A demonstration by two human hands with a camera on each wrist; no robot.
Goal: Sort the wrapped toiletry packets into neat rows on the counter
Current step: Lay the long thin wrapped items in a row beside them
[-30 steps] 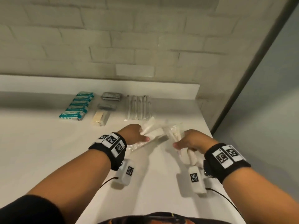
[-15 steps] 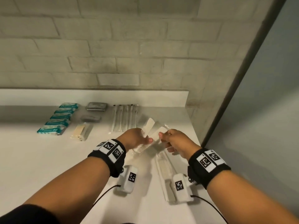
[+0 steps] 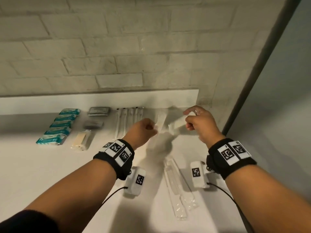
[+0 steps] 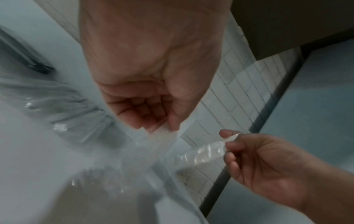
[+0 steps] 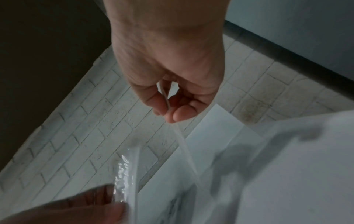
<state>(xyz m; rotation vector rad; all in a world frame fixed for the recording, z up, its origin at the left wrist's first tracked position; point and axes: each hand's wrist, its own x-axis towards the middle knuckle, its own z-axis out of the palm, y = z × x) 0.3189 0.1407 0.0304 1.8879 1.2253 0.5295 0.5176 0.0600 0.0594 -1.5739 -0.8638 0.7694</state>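
Observation:
My left hand [image 3: 153, 129] pinches the near end of a clear-wrapped white comb packet [image 3: 160, 121] that points toward the back wall; in the left wrist view its fingers [image 4: 153, 121] curl on the wrapper. My right hand [image 3: 188, 118] pinches the end of a second clear-wrapped comb packet [image 3: 175, 126] between thumb and forefinger [image 5: 161, 106]. Both packets hang above the white counter [image 3: 42, 165], close together at their lower ends. Two long clear-wrapped packets [image 3: 176, 187] lie on the counter between my wrists.
Rows lie along the back: teal packets [image 3: 57, 126], grey packets [image 3: 99, 111], a beige packet [image 3: 82, 140] and wrapped slim sticks [image 3: 127, 121]. A brick wall [image 3: 117, 56] stands behind. The counter ends on the right at a dark frame [image 3: 252, 73].
My right hand laid the long clear packets on the counter, then took one comb packet from the left hand's pair. Both hands rose toward the back wall and drew apart.

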